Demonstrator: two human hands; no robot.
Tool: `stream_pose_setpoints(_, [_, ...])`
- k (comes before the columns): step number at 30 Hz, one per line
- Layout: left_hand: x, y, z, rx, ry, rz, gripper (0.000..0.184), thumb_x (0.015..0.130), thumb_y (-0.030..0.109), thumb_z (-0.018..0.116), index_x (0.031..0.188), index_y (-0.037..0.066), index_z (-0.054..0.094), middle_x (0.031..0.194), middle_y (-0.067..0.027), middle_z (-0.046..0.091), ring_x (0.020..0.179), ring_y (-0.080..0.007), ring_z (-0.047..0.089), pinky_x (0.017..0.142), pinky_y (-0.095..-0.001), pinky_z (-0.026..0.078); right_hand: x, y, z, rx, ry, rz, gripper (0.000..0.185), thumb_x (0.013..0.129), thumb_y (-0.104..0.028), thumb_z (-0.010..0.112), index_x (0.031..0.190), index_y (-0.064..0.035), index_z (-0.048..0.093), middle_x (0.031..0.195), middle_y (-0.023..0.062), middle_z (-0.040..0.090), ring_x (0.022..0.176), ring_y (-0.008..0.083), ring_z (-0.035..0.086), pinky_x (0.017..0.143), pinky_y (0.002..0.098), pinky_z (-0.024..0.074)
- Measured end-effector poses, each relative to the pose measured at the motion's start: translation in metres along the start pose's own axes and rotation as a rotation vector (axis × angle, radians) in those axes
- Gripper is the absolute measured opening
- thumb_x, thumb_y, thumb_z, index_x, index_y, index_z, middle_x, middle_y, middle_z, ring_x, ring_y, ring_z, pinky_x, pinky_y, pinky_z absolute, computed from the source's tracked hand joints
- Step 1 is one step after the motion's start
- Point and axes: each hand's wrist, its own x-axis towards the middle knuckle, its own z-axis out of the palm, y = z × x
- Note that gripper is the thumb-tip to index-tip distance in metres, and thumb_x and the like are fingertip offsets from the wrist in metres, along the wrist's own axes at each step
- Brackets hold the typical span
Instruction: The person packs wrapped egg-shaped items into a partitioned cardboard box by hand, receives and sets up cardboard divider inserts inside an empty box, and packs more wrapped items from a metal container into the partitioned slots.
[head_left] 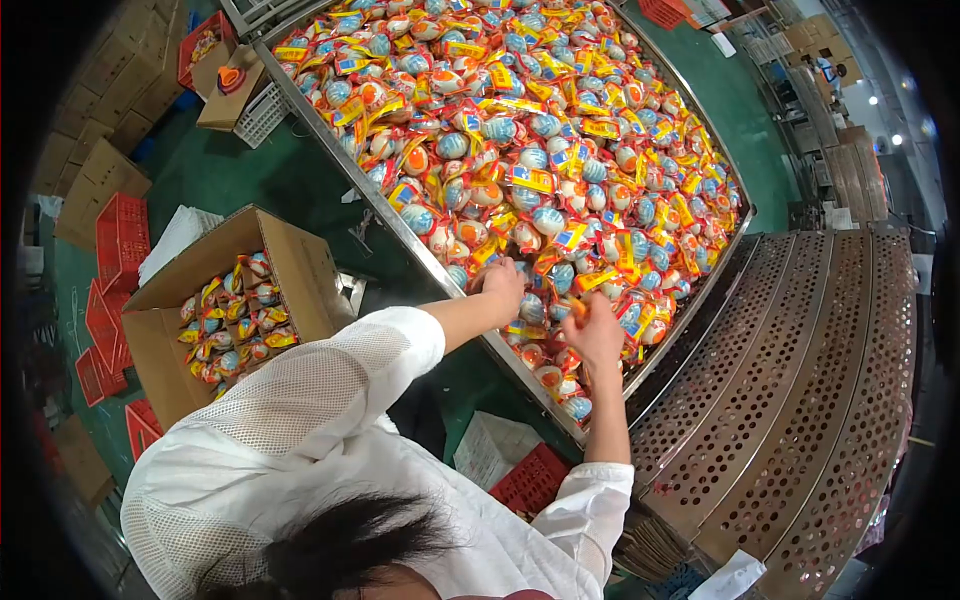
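Observation:
A wide metal-rimmed bin (385, 215) holds a deep heap of egg-shaped items (548, 220) in clear, red and yellow wrappers. At its near edge, my left hand (503, 285) reaches down into the heap, with its fingertips partly hidden among the wrappers; whether it grips one cannot be seen. A little to the right, my right hand (597, 328) is closed, with an orange and yellow wrapped item (577, 309) at its fingertips. To the left stands an open cardboard box (165, 365) with several of the same wrapped items inside.
Perforated metal panels (790, 390) curve along the right. Red crates (122, 240) and stacked cartons (125, 70) stand at the left. Another red crate (530, 480) sits below the bin's near edge. The open box's raised flap (295, 270) stands between it and the bin.

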Motion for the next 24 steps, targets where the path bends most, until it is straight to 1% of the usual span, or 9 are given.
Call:
stream_pose_setpoints(1, [0.006, -0.003, 0.007, 0.002, -0.001, -0.003, 0.071, 0.069, 0.048, 0.068, 0.118, 0.003, 0.043, 0.107, -0.0223, 0.045, 0.088, -0.0345, 0.056, 0.050, -0.0417, 0.053, 0.012, -0.003, -0.005, 0.004, -0.001, -0.002, 0.032, 0.070, -0.023, 0.061, 0.094, -0.0069, 0.048, 0.088, 0.0153, 0.054, 0.075, 0.0317, 0.058, 0.064, 0.0417, 0.0486])
stream_pose_setpoints(4, [0.010, -0.016, 0.011, -0.167, 0.148, 0.047, 0.060, 0.072, 0.034, 0.066, 0.116, 0.001, 0.042, 0.108, -0.0235, 0.045, 0.085, -0.0355, 0.059, 0.063, -0.0394, 0.053, 0.049, -0.012, -0.005, -0.342, -0.001, -0.138, 0.035, 0.072, -0.020, 0.062, 0.102, -0.0085, 0.050, 0.092, 0.0144, 0.054, 0.068, 0.0266, 0.060, 0.056, 0.0351, 0.0502])
stream_pose_setpoints(6, [-0.004, -0.020, -0.006, -0.367, 0.114, -0.008, 0.052, 0.072, 0.026, 0.065, 0.112, 0.001, 0.044, 0.108, -0.0245, 0.046, 0.090, -0.0361, 0.058, 0.073, -0.0370, 0.051, 0.070, -0.011, 0.014, -0.694, 0.148, -0.355, 0.045, 0.074, -0.015, 0.061, 0.117, -0.0126, 0.047, 0.103, 0.0158, 0.052, 0.066, 0.0223, 0.061, 0.049, 0.0296, 0.0502])
stream_pose_setpoints(7, [-0.010, -0.025, -0.014, -0.452, 0.080, -0.022, 0.053, 0.070, 0.027, 0.066, 0.110, 0.001, 0.044, 0.107, -0.0238, 0.047, 0.091, -0.0358, 0.058, 0.073, -0.0388, 0.051, 0.074, -0.015, 0.016, -0.807, 0.134, -0.427, 0.059, 0.073, -0.009, 0.059, 0.129, -0.0180, 0.039, 0.113, 0.0190, 0.048, 0.065, 0.0221, 0.061, 0.046, 0.0285, 0.0499])
stream_pose_setpoints(11, [-0.027, -0.048, -0.031, -0.675, 0.106, -0.066, 0.066, 0.063, 0.033, 0.070, 0.111, -0.002, 0.041, 0.107, -0.0213, 0.051, 0.093, -0.0332, 0.058, 0.076, -0.0414, 0.049, 0.091, -0.020, 0.034, -0.726, 0.105, -0.365, 0.069, 0.071, -0.006, 0.059, 0.132, -0.0211, 0.033, 0.115, 0.0185, 0.045, 0.063, 0.0223, 0.061, 0.047, 0.0294, 0.0508])
stream_pose_setpoints(15, [-0.037, -0.071, -0.036, -0.891, 0.129, -0.097, 0.065, 0.064, 0.035, 0.065, 0.109, -0.004, 0.040, 0.107, -0.0240, 0.055, 0.096, -0.0342, 0.057, 0.077, -0.0415, 0.048, 0.090, -0.019, 0.036, -0.619, 0.131, -0.325, 0.063, 0.070, -0.007, 0.059, 0.129, -0.0121, 0.036, 0.106, 0.0131, 0.047, 0.069, 0.0209, 0.061, 0.049, 0.0289, 0.0513])
stream_pose_setpoints(20, [-0.034, -0.073, -0.029, -1.066, 0.219, -0.104, 0.064, 0.067, 0.039, 0.061, 0.115, 0.000, 0.041, 0.103, -0.0188, 0.058, 0.094, -0.0339, 0.058, 0.084, -0.0409, 0.044, 0.093, 0.000, 0.024, -0.459, -0.038, -0.385, 0.056, 0.070, -0.007, 0.058, 0.123, -0.0072, 0.040, 0.118, 0.0139, 0.044, 0.076, 0.0286, 0.061, 0.058, 0.0376, 0.0518])
stream_pose_setpoints(23, [-0.017, -0.081, -0.014, -1.477, 0.139, -0.028, 0.048, 0.071, 0.038, 0.057, 0.102, 0.000, 0.051, 0.086, -0.0146, 0.061, 0.092, -0.0266, 0.059, 0.075, -0.0359, 0.045, 0.098, 0.003, 0.004, -0.444, -0.175, -0.407, 0.046, 0.075, -0.007, 0.051, 0.121, -0.0094, 0.045, 0.118, 0.0147, 0.047, 0.078, 0.0316, 0.061, 0.063, 0.0408, 0.0507])
stream_pose_setpoints(24, [-0.020, -0.086, -0.025, -1.573, 0.032, -0.024, 0.038, 0.075, 0.034, 0.054, 0.097, 0.004, 0.054, 0.083, -0.0096, 0.060, 0.082, -0.0203, 0.062, 0.065, -0.0325, 0.046, 0.100, 0.004, 0.000, -0.477, -0.243, -0.431, 0.043, 0.077, -0.007, 0.049, 0.120, -0.0105, 0.047, 0.116, 0.0145, 0.049, 0.078, 0.0313, 0.061, 0.063, 0.0403, 0.0506])
